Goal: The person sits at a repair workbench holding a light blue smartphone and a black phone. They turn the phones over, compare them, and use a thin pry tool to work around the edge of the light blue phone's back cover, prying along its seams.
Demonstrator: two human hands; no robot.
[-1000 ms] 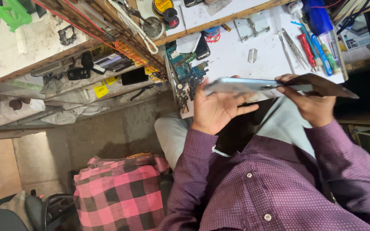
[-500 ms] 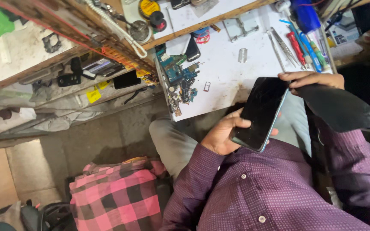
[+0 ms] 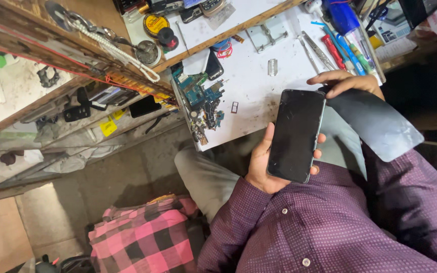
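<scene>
The left hand point(image 3: 261, 169) holds a black phone point(image 3: 296, 134) with its dark glass face up. The phone sits in the palm. The thumb lies along the phone's left edge, and the tips of the other fingers point(image 3: 318, 153) peek out past its right edge, so the fingers are wrapped tight around the phone from both sides. The phone is tilted, with its top end pointing at the white table point(image 3: 259, 96) and its bottom end close to the person's purple shirt point(image 3: 330, 222).

The right hand point(image 3: 347, 82) is just past the top right corner of the phone. Its fingers are bent and close together, pinching the end of a thin dark sheet point(image 3: 375, 124). The sheet hangs down to the right of the phone, over the right sleeve.

On the table, a pile of small green circuit boards point(image 3: 201, 96) lies to the left of the phone. A little metal tray point(image 3: 234, 107) lies near them. Red and blue tools point(image 3: 347, 48) lie side by side above the right hand. A pink and black checked cloth point(image 3: 145, 237) lies low by the person's knee.
</scene>
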